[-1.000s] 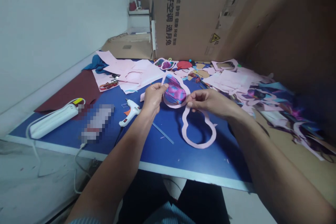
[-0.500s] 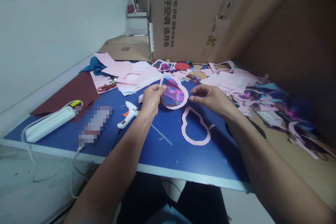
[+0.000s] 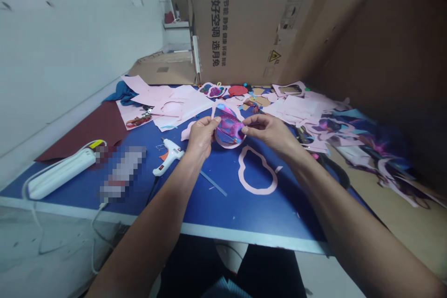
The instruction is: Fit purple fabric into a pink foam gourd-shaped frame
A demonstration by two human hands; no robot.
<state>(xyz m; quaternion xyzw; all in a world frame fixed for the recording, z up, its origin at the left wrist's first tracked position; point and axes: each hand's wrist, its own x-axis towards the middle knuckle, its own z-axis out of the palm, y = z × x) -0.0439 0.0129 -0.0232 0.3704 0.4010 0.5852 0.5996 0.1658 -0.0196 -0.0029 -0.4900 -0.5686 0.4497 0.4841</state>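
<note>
A gourd-shaped piece point(image 3: 227, 126) of shiny purple and blue fabric with a pink border is held up over the blue table. My left hand point(image 3: 202, 138) grips its left side, thumb on the front face. The fingertips of my right hand point(image 3: 267, 131) are closed on its right edge. Below them on the table lies a pink gourd-shaped outline point(image 3: 260, 191) with an open middle, touched by neither hand. Beside my left forearm rests a white hot glue gun point(image 3: 170, 156), and close by is a thin translucent bluish strip point(image 3: 213, 183).
Pink sheets point(image 3: 188, 102) and fabric scraps point(image 3: 352, 125) spread over the back and right. At left are a white power strip point(image 3: 63, 174), a blurred-out object point(image 3: 122, 172) and maroon material point(image 3: 84, 130). A large cardboard box point(image 3: 244, 23) stands behind.
My right hand let go of the pink outline, which dropped flat onto the table. It then moved back left and took the right edge of the fabric piece. My left hand kept its grip.
</note>
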